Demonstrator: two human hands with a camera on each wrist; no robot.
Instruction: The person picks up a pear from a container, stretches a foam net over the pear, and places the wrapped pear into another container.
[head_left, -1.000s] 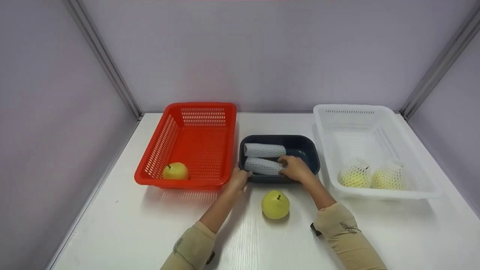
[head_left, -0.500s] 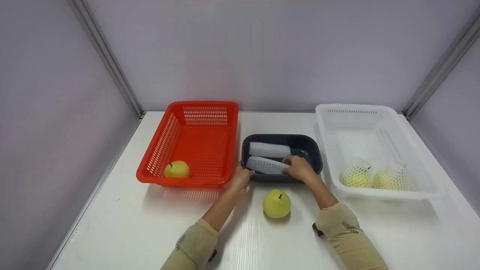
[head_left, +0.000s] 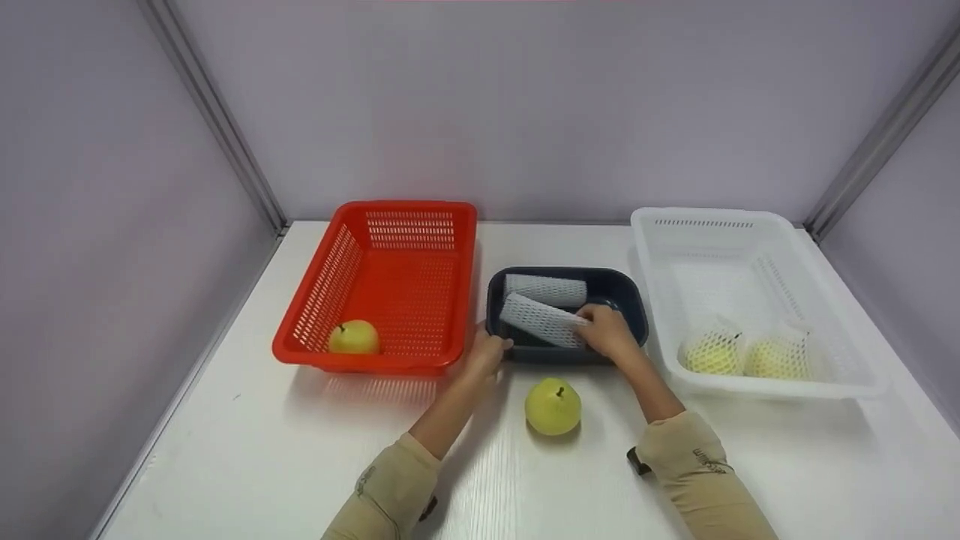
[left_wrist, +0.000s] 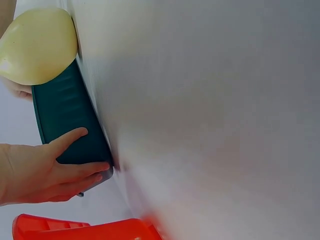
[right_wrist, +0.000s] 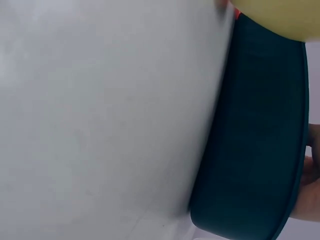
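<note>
My right hand (head_left: 609, 331) pinches the right end of a white foam fruit net (head_left: 544, 319) in the dark blue plastic basin (head_left: 643, 334). The net slants upward, its left end raised. Behind it lies a second foam net (head_left: 566, 291). My left hand (left_wrist: 47, 175) touches the basin's front left corner, thumb on the front wall and straight fingers at the corner. In the right wrist view the basin wall (right_wrist: 255, 135) hides most of the right hand (right_wrist: 309, 190). A bare yellow pear (head_left: 553, 407) sits on the table in front of the basin, between both forearms.
To the left stands a red basket (head_left: 405, 365) with one bare pear (head_left: 354, 338) in its front left corner. A white basket (head_left: 757, 386) on the right holds two net-wrapped pears (head_left: 712, 354). Grey panels (head_left: 555, 112) enclose the white table (head_left: 225, 450) behind and at the sides.
The right hand has lifted the front foam net from the basin floor, tilting its left end up and backward. The left hand stays at the basin's corner.
</note>
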